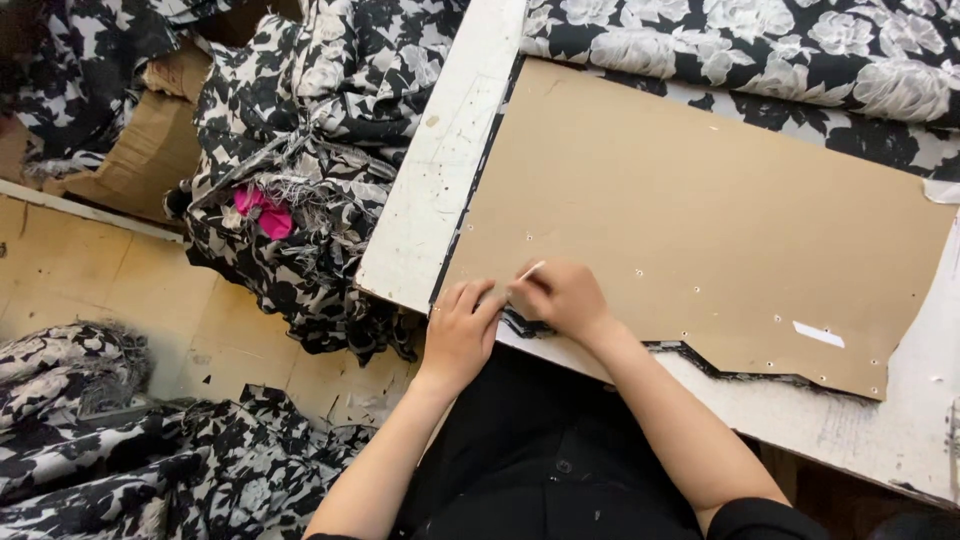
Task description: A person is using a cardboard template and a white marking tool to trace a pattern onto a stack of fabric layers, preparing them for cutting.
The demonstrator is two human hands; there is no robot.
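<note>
My right hand [562, 297] pinches a thin white marker [530, 270] at the near edge of a stiff cardboard pattern [700, 220]. My left hand [462, 330] presses flat beside it. Soft, floppy floral fabric [750, 40] lies beneath on the white worktop [440, 170]; I'd grip the pattern's edges.
</note>
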